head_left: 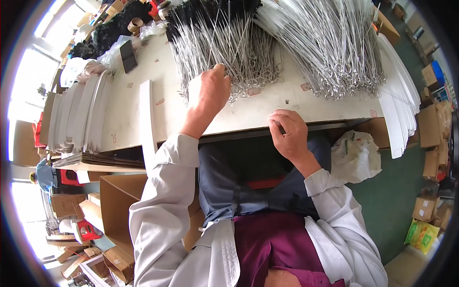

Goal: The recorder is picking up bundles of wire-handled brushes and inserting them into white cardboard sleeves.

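My left hand (209, 93) reaches over the near part of a heap of thin wire-handled brushes (239, 52) with black bristles at the far end and small looped ends toward me. Its fingers are bent together among the wires; what they pinch, if anything, is hidden. Past the table's front edge, above my lap, my right hand (289, 134) is closed with curled fingers and the thumb against them. Anything inside it is too small or hidden to make out. A second heap of looped wire brushes (330, 48) with pale ends spreads at the far right.
A long white strip (148, 115) lies left of my left hand, overhanging the table (215, 122). Stacks of white strips (79, 112) stand at the left, more (400, 95) at the right. A dark phone (128, 56) lies far left. Below are an open carton (122, 201) and a pale bag (356, 157).
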`<action>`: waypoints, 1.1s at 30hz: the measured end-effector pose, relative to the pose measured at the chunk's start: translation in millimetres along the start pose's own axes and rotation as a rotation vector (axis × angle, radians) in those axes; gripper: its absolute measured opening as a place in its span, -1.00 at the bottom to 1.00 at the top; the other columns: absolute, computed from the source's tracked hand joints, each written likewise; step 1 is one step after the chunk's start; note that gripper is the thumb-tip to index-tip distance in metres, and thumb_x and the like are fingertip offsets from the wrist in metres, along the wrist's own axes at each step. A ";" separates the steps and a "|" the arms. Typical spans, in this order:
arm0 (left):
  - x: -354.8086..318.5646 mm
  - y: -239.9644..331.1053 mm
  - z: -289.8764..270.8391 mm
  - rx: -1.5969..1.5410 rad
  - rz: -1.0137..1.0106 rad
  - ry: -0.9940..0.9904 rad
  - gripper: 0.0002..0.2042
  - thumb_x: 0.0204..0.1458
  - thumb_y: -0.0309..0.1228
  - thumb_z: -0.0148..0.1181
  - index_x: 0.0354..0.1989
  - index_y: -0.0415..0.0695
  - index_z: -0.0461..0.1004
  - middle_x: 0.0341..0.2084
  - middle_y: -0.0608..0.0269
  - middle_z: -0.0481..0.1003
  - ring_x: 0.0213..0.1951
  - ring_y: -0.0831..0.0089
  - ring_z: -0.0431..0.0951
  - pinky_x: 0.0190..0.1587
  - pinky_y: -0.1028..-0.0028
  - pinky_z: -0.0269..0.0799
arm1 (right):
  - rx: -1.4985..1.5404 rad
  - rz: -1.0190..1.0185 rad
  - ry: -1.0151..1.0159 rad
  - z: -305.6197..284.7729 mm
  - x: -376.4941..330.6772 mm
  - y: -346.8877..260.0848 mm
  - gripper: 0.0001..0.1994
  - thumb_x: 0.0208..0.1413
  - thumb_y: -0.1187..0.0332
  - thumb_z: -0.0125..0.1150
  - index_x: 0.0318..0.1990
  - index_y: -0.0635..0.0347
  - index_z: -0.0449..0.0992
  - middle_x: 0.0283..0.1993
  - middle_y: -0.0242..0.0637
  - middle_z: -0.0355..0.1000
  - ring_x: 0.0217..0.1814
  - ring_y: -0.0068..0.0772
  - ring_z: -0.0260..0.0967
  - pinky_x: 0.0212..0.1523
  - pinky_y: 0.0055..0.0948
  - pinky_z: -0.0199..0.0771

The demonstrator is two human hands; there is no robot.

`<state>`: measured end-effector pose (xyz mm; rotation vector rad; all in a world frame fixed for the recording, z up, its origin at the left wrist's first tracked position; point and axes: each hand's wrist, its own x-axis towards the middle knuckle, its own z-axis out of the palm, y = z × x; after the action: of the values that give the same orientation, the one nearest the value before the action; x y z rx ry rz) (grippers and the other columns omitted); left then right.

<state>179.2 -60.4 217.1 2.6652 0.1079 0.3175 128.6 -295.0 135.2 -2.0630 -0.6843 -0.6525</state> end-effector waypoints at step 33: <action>8.1 38.9 -81.6 -0.611 0.223 0.180 -0.92 0.21 -0.54 0.27 -0.29 -0.31 0.58 -0.50 0.33 0.56 -0.46 0.66 0.53 -0.36 0.62 0.49 | -0.032 -0.296 -0.024 40.9 114.2 -33.2 -0.57 0.25 0.21 0.22 0.20 0.22 0.45 0.26 -0.09 0.37 0.38 -0.07 0.26 0.41 -0.11 0.21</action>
<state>168.4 -59.3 307.1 2.0396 -0.2031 0.5600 196.0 -218.0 208.2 -2.0190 -1.0110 -0.8104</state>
